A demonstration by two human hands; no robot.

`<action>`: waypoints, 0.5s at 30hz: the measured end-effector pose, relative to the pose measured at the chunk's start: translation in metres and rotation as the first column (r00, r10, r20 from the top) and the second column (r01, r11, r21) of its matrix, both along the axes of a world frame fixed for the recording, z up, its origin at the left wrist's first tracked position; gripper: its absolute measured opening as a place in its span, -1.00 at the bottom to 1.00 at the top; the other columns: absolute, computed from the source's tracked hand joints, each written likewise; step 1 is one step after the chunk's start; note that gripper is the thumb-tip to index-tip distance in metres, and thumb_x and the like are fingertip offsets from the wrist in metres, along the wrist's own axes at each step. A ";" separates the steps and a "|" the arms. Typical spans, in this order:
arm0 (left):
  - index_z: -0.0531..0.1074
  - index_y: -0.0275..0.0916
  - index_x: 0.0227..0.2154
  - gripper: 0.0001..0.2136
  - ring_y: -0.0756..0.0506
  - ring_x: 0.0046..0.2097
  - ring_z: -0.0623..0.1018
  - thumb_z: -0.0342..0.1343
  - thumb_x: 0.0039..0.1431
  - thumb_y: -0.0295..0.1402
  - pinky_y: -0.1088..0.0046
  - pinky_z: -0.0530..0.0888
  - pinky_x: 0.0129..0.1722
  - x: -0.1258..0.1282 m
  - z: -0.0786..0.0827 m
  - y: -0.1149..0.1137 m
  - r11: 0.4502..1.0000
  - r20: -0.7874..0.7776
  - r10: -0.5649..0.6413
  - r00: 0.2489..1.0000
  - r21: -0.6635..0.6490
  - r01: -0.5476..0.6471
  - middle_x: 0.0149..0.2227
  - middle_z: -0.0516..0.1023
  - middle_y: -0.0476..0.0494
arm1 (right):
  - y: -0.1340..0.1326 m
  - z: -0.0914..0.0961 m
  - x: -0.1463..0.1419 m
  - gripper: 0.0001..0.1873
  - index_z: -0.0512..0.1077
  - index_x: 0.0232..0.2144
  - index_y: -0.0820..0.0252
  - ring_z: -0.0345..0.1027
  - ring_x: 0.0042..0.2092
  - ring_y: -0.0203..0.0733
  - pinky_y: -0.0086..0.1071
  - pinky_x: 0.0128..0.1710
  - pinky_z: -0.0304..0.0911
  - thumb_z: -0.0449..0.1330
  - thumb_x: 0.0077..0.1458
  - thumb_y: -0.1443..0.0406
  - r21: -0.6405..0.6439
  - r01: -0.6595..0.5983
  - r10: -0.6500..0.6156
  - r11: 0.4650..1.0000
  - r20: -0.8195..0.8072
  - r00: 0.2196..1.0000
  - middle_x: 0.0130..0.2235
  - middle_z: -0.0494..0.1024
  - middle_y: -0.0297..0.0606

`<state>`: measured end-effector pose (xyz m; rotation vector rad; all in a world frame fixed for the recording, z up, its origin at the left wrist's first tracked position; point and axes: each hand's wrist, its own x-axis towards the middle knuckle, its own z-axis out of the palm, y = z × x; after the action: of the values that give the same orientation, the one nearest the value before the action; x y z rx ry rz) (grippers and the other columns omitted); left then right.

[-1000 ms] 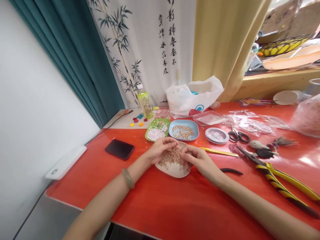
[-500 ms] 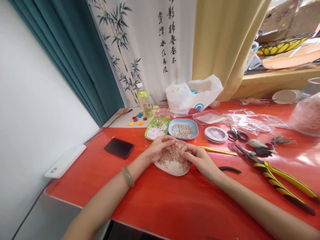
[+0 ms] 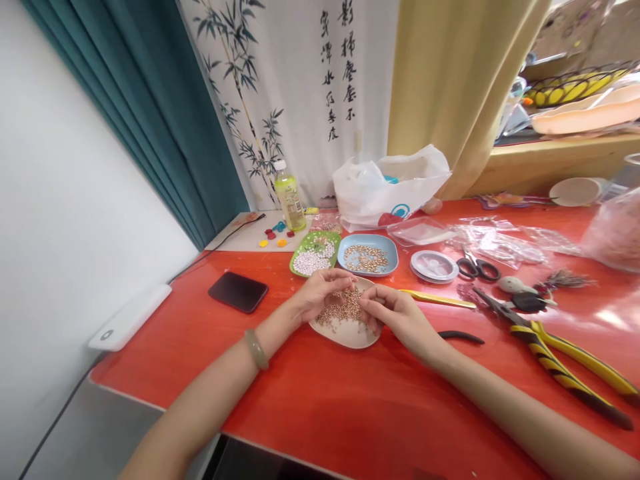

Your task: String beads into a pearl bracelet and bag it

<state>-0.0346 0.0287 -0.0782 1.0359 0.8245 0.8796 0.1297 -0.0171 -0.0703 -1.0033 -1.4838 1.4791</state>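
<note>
My left hand (image 3: 323, 293), with a bangle (image 3: 257, 349) on its wrist, is over the left side of a white plate (image 3: 350, 337). Its thumb and fingers are pinched; what they hold is too small to make out. My right hand (image 3: 390, 309) hovers at the plate's right side, thumb and forefinger closed together, also on something too small to tell. Small gold beads (image 3: 345, 308) lie on the plate between both hands. Just behind stand a green tray (image 3: 301, 268) with white beads (image 3: 313, 260) and a blue tray (image 3: 370, 270) with gold beads.
To the right lie yellow tweezers (image 3: 443, 299), scissors (image 3: 477, 268), large yellow-black pliers (image 3: 555, 353) and a spool (image 3: 434, 266). A phone (image 3: 238, 292) rests at the left. Behind are a bottle (image 3: 290, 200), a white plastic bag (image 3: 360, 193) and clear packets (image 3: 500, 243).
Both hands keep nearly the same pinched pose over the plate. The view has shifted slightly, so most things sit a little higher and further right.
</note>
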 end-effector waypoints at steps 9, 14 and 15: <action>0.50 -0.32 -0.50 -0.79 0.08 -0.46 0.38 0.28 -0.25 -0.32 0.60 0.30 -0.53 0.001 0.000 -0.001 1.000 -0.020 -0.015 1.000 -0.006 0.015 -0.50 0.42 -0.04 | 0.002 -0.003 0.000 -0.78 0.26 -0.56 0.20 0.19 -0.61 -0.41 -0.47 -0.57 0.14 0.12 -0.03 0.17 0.025 -0.004 0.004 1.000 0.004 1.000 -0.59 0.34 -0.43; 0.50 -0.31 -0.34 -0.69 0.10 -0.49 0.34 0.25 -0.20 -0.26 0.61 0.29 -0.53 -0.007 0.004 0.004 0.998 -0.026 0.025 0.999 0.061 -0.024 -0.51 0.40 -0.05 | 0.001 -0.001 0.000 -0.75 0.25 -0.57 0.19 0.19 -0.61 -0.41 -0.46 -0.57 0.17 0.12 -0.04 0.14 0.019 0.003 -0.003 1.000 0.009 1.000 -0.58 0.34 -0.42; 0.50 -0.31 -0.33 -0.68 0.10 -0.50 0.34 0.24 -0.18 -0.24 0.61 0.29 -0.54 -0.011 0.007 0.008 0.992 -0.036 0.077 0.996 0.101 -0.073 -0.50 0.41 -0.05 | 0.000 0.000 -0.001 -0.75 0.25 -0.57 0.19 0.19 -0.61 -0.42 -0.46 -0.57 0.17 0.12 -0.03 0.14 0.019 0.006 -0.006 1.000 0.005 1.000 -0.58 0.34 -0.42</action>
<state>-0.0457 0.0363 -0.0715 1.1191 0.8645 0.9744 0.1291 -0.0169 -0.0707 -1.0002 -1.4944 1.4570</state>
